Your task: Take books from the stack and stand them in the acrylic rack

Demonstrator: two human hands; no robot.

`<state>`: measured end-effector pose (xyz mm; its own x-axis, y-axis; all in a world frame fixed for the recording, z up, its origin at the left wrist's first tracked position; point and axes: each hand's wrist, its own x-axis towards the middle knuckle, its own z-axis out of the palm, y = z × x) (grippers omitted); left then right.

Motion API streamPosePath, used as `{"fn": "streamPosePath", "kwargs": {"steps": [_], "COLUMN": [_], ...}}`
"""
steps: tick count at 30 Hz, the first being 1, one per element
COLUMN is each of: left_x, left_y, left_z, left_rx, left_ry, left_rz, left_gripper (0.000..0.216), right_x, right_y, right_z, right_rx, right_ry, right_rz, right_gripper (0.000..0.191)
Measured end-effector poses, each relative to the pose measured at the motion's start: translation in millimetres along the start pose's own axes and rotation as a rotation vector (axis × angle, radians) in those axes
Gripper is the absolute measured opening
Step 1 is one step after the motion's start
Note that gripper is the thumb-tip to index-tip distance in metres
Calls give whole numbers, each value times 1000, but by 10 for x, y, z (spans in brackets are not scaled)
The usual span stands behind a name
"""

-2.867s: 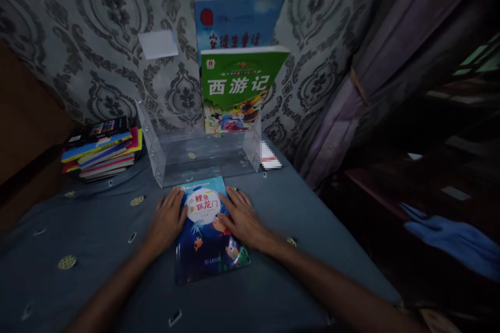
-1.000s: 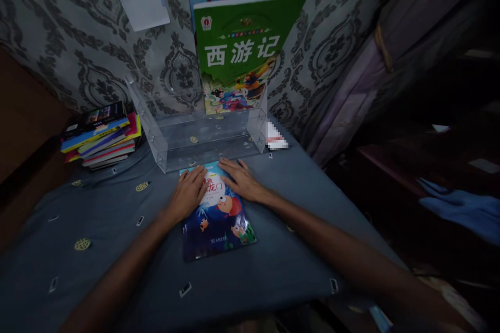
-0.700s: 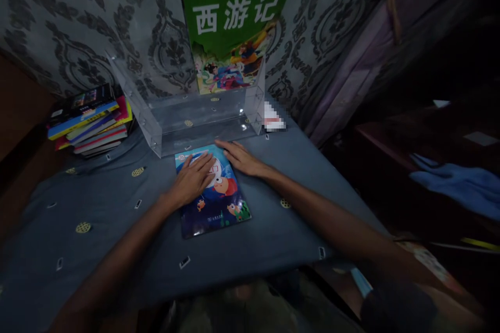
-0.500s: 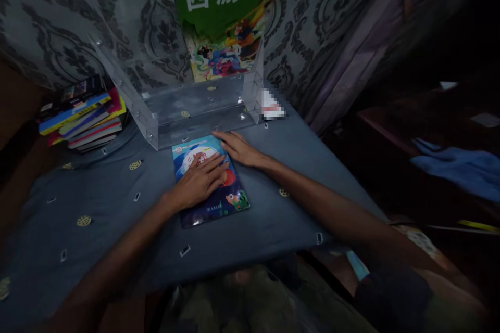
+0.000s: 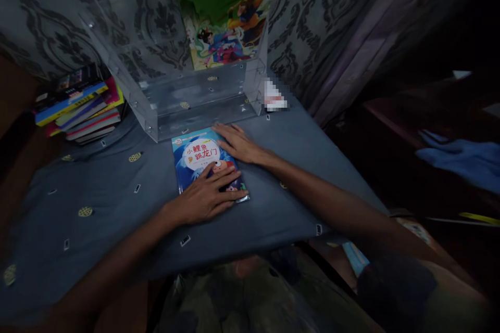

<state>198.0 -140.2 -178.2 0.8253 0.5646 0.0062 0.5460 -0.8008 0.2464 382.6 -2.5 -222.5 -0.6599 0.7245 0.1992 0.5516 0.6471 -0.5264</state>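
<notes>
A thin blue picture book [image 5: 201, 153] lies flat and closed on the cloth-covered table, its cover up, with red Chinese characters in a white oval. My left hand [image 5: 209, 192] rests palm down across the lower part of the cover, its fingers spread. At the upper right corner of the book, my right hand [image 5: 237, 143] lies flat, fingertips touching the cover's edge. Part of the cover's lower picture is hidden under the left hand. Neither hand grips anything.
Behind the book stands a clear acrylic stand [image 5: 203, 93]; a green book [image 5: 230, 21] is upright at its back. Several books [image 5: 82, 106] are stacked at the left. A blurred white item [image 5: 274, 98] sits right of the stand. A blue cloth [image 5: 461, 158] lies at far right.
My left hand has slid down the cover toward the near edge, uncovering the title. The right hand stays at the upper right corner. The view has tilted slightly downward.
</notes>
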Motion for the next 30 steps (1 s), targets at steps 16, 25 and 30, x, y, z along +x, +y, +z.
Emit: {"fn": "streamPosePath", "kwargs": {"steps": [16, 25, 30], "left_x": [-409, -326, -168], "left_y": [-316, -471, -336], "left_z": [117, 125, -28], "left_rx": [-137, -1067, -1640], "left_ry": [671, 1031, 1063], "left_rz": [-742, -958, -1082], "left_gripper": [53, 48, 29], "right_x": [-821, -915, -988], "right_y": [-712, -670, -670], "right_z": [186, 238, 261], "right_rx": [-82, 35, 162], "right_ry": [41, 102, 111], "right_rz": [91, 101, 148], "right_gripper": [52, 55, 58]}}
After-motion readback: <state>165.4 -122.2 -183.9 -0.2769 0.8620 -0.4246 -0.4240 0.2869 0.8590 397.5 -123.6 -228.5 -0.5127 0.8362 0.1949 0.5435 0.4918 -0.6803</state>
